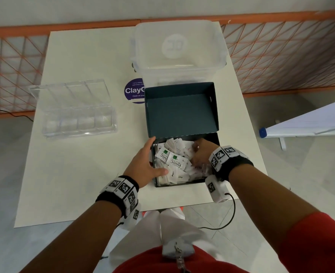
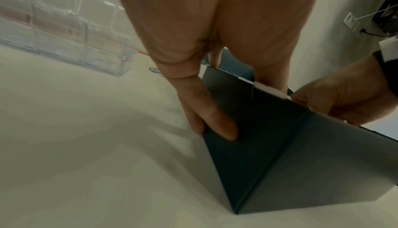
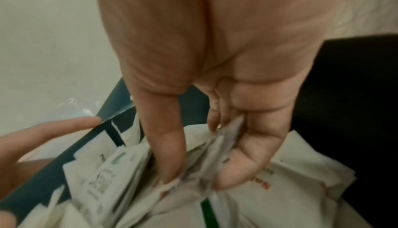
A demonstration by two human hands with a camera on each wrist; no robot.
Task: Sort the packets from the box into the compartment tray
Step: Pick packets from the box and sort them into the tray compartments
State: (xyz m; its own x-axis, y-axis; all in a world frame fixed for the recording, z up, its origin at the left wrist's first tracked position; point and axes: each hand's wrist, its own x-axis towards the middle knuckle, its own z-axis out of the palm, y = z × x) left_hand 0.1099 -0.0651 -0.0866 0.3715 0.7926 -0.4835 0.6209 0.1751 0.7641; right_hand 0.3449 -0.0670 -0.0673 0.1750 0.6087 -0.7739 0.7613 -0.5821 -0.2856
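Observation:
A dark box (image 1: 182, 185) stands at the table's near edge with its lid (image 1: 180, 113) folded back. Inside it lies a heap of white packets (image 1: 175, 162), some marked Stevia. My left hand (image 1: 155, 155) grips the box's left wall (image 2: 280, 155), thumb over the rim and fingers (image 2: 212, 121) outside. My right hand (image 1: 199, 152) is down in the heap, and its thumb and fingers (image 3: 237, 168) pinch a few packets (image 3: 206, 160). The clear compartment tray (image 1: 79, 133) sits open at the left, apart from both hands; I see no packets in it.
A large clear storage bin (image 1: 178, 56) stands behind the box's lid. A purple round sticker (image 1: 134, 90) lies on the white table (image 1: 83, 174) between tray and lid. An orange mesh railing (image 1: 281, 56) runs behind the table. A white board (image 1: 310, 123) leans at the right.

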